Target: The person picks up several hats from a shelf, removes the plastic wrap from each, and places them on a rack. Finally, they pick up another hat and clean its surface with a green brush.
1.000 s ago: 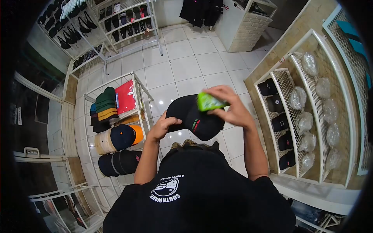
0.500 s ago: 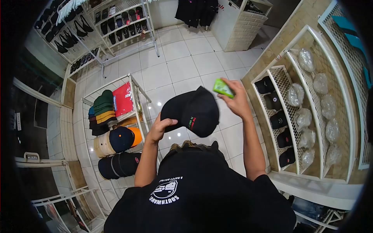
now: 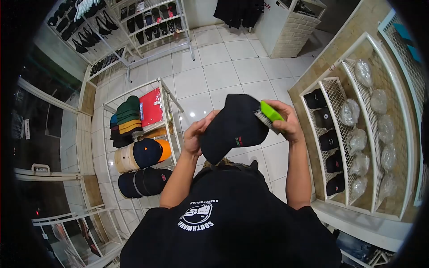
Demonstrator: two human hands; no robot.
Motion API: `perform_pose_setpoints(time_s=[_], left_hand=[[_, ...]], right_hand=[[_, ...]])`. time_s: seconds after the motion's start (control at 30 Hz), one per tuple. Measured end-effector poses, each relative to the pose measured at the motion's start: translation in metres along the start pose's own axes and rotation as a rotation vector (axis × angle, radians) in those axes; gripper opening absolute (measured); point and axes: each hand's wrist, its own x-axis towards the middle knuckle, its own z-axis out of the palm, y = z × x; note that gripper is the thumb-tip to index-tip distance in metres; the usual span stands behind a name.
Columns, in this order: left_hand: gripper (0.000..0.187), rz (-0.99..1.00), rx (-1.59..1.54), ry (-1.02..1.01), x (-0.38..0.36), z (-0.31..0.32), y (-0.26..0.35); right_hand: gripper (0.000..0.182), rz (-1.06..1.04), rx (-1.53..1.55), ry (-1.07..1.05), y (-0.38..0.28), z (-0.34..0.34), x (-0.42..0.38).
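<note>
A black baseball cap (image 3: 237,123) with small red and green lettering is held up in front of my chest. My left hand (image 3: 199,134) grips it at the left side, its fingers partly hidden behind the cap. A green brush (image 3: 271,111) with pale bristles is in my right hand (image 3: 288,123), fingers closed around it. The bristles face the cap's right side and appear to touch the fabric.
On the left, a white rack (image 3: 167,102) carries stacked caps (image 3: 147,154), folded beanies (image 3: 128,114) and a red packet (image 3: 152,107). To the right, a wire wall shelf (image 3: 348,147) holds black caps and clear plastic-wrapped bundles. Shoe shelves (image 3: 156,22) stand at the back.
The brush has come from apart on the right to the cap's side, bristles now turned toward it. The cap has been turned, and my left hand has shifted its hold.
</note>
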Motion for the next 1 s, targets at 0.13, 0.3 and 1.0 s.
perform_pose_setpoints(time_s=[0.13,0.3,1.0], left_hand=[[0.049,-0.164,0.254,0.028,0.019,0.023,0.004],[0.041,-0.187,0.284,0.191,0.016,0.025,-0.002],[0.049,-0.093,0.05,0.172,0.019,0.018,0.008]], right_hand=[[0.062,0.046,-0.153,-0.136,-0.011,0.019,0.016],[0.059,-0.191,-0.616,0.064,-0.019,0.053,0.026],[0.061,-0.173,-0.568,0.217,0.02,0.01,0.001]])
